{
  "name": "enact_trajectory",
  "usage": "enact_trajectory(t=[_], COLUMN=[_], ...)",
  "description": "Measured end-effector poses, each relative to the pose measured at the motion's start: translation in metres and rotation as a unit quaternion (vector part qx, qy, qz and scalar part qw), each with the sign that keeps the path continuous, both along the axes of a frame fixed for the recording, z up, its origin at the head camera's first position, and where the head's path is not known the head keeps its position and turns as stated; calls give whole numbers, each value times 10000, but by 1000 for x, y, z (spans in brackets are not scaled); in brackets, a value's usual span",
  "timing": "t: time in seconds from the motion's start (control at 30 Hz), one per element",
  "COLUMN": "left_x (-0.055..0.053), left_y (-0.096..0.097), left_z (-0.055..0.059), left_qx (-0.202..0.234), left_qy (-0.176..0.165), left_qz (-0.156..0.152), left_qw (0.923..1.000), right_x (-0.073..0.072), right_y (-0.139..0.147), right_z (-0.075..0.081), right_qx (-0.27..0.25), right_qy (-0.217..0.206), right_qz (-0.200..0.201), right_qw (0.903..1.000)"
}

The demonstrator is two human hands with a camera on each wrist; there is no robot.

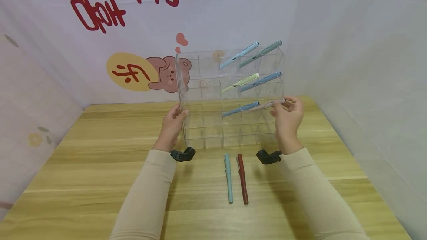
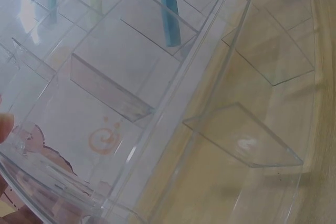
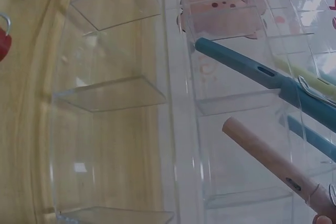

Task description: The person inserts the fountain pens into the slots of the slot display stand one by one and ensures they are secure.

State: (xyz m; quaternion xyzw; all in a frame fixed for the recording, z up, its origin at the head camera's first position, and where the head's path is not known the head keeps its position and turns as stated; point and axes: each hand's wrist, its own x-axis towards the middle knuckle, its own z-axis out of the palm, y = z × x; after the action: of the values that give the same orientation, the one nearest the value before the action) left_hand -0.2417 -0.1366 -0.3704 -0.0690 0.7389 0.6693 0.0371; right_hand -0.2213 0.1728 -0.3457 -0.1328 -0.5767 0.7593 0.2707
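Observation:
A clear acrylic pen rack (image 1: 211, 125) with several tiers of slots stands on the table. My left hand (image 1: 171, 127) grips its left side wall, thumb in front. On the right, my right hand (image 1: 288, 117) pinches the cap end of a pale pink pen (image 3: 270, 153), which lies slanted in the third tier. Beside it in that tier rests a blue pen (image 1: 241, 109). Above are a light green pen (image 1: 240, 83) and another blue pen (image 1: 261, 81). The top tier bears a light blue pen (image 1: 239, 55) and a grey-green pen (image 1: 261, 54).
In front of the rack, a teal pen (image 1: 228, 178) and a dark red pen (image 1: 242, 179) lie side by side on the wooden table (image 1: 110, 162). A white printed cloth (image 1: 233, 10) hangs behind, with more pale cloth at both sides.

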Motion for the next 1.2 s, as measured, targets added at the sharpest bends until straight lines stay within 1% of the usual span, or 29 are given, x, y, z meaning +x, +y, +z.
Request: enact_trajectory(t=[0.13,0.47,0.9,1.1,1.2], left_x=[0,0,0,0,0], left_y=[0,1,0,0,0], left_z=[1,1,-1,-2,-2], left_qx=[-49,-97,-75,-91,-89], left_qy=[-42,-59,-72,-121,-121], left_qz=[-11,23,18,13,-5], left_qw=[10000,9999,9999,9999,9999], right_x=[-1,-3,-3,4,11], right_y=[-2,-6,-4,-2,-1], right_z=[-3,-6,-10,-10,-10], right_qx=[207,612,764,775,768], right_qy=[-97,-130,-242,-286,-189], right_qz=[99,175,117,342,274], right_qw=[9997,9979,9967,9960,9965])
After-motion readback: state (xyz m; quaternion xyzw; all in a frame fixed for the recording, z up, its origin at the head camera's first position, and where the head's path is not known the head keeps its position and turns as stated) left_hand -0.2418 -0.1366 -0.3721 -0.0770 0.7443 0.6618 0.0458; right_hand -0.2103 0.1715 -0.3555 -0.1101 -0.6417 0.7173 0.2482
